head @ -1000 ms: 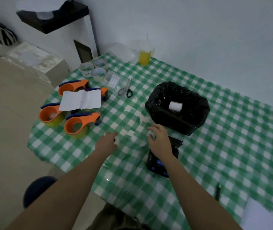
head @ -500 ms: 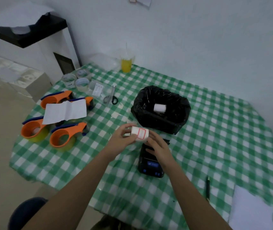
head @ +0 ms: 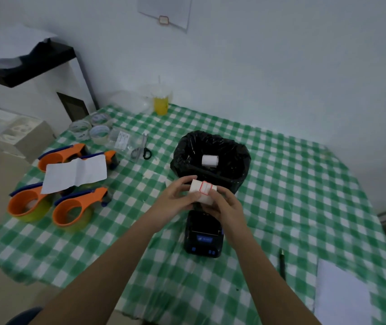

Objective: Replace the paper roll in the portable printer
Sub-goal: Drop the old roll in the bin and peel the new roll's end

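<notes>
A small white paper roll with a red-outlined label (head: 203, 191) is gripped by the fingers of the left hand (head: 176, 200) and right hand (head: 225, 205), just above the black portable printer (head: 203, 234); clear checked surface (head: 292, 195) lies right of the printer.

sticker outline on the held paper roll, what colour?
Red outline on a white paper roll, held by left hand and right hand; clearest in the head view.

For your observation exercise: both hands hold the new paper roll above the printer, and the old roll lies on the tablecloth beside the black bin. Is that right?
Not quite. The head view shows the old roll lying inside the black bin, not beside it. Both the left hand and right hand do hold the new paper roll above the printer.
</notes>
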`<action>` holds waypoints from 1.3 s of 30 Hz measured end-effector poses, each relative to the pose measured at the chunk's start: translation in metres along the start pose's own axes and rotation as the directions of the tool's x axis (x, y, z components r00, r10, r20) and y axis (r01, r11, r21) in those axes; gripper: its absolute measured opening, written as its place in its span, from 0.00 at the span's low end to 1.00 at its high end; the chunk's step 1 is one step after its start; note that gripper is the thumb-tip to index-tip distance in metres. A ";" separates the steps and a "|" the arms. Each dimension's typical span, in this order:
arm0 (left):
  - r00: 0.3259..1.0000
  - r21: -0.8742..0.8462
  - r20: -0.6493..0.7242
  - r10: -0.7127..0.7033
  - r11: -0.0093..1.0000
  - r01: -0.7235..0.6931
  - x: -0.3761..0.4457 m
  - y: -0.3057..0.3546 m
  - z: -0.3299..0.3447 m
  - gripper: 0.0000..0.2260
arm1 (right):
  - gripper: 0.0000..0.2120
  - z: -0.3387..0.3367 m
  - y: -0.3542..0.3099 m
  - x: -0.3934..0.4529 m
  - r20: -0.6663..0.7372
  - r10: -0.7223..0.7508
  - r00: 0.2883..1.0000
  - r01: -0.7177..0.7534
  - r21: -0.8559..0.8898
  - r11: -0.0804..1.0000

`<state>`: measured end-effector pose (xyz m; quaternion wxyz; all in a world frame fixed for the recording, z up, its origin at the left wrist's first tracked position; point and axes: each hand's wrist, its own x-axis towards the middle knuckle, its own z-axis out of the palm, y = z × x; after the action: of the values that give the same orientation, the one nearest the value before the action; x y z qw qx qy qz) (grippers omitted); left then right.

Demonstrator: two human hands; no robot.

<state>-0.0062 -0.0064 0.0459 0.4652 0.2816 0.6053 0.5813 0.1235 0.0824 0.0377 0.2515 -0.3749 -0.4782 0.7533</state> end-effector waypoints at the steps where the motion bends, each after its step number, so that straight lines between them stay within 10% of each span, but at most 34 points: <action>1: 1.000 0.013 -0.001 0.010 1.000 -0.010 0.001 0.002 0.001 0.17 | 0.06 0.000 -0.001 0.000 0.006 -0.007 1.000 0.007 0.000 1.000; 18: 0.993 0.202 0.005 0.114 0.973 -0.113 0.014 0.024 0.003 0.23 | 0.09 0.000 -0.031 0.000 0.042 -0.168 0.985 0.173 -0.163 0.971; 24: 0.822 0.775 0.140 0.551 0.456 -0.438 0.019 0.024 0.004 0.16 | 0.08 -0.001 -0.030 0.001 -0.002 -0.219 0.976 0.212 -0.246 0.946; 28: 0.708 0.833 0.381 0.594 0.111 -0.542 0.025 0.030 0.003 0.12 | 0.05 -0.004 -0.033 -0.002 0.004 -0.217 0.976 0.211 -0.237 0.948; 39: 0.835 0.783 0.278 0.476 0.392 -0.484 0.018 0.047 0.012 0.14 | 0.07 -0.008 -0.047 -0.008 0.083 -0.252 0.964 0.265 -0.360 0.895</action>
<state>-0.0120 0.0223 0.0882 0.0910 0.6304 0.6955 0.3326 0.1358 0.0997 0.0807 0.2665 -0.3357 -0.6604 0.6166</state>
